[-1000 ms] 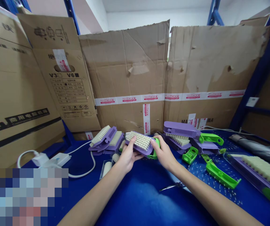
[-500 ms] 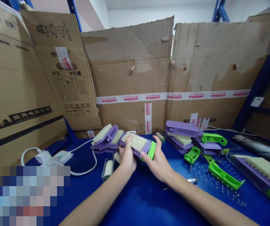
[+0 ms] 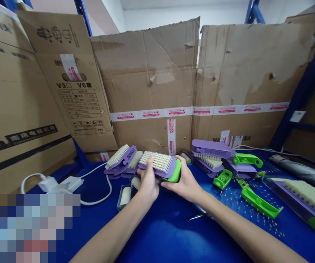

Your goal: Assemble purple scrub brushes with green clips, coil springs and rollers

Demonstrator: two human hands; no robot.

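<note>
Between my hands is a purple scrub brush [image 3: 158,162] with cream bristles facing up and a green handle part [image 3: 176,171] at its right end. My left hand [image 3: 148,179] grips the brush's left side, thumb over the bristles. The fingers of my right hand [image 3: 183,182] close round the green end. Behind my left hand lie purple brush heads [image 3: 121,160] in a small pile. More purple brush pieces [image 3: 213,149] are stacked to the right, with loose green handle parts [image 3: 260,202] before them. The underside of the held brush is hidden.
Many small screws [image 3: 238,204] lie scattered at right. A screwdriver-like tool [image 3: 198,216] is partly under my right forearm. Clear boxes with white rollers [image 3: 124,196], a white power strip [image 3: 69,185], and a packaged brush [image 3: 305,201] lie on the blue table. Cardboard sheets [image 3: 149,84] stand behind.
The brush has turned flatter and more level. My right thumb has moved off the bristle side down to the green end. The view has shifted slightly.
</note>
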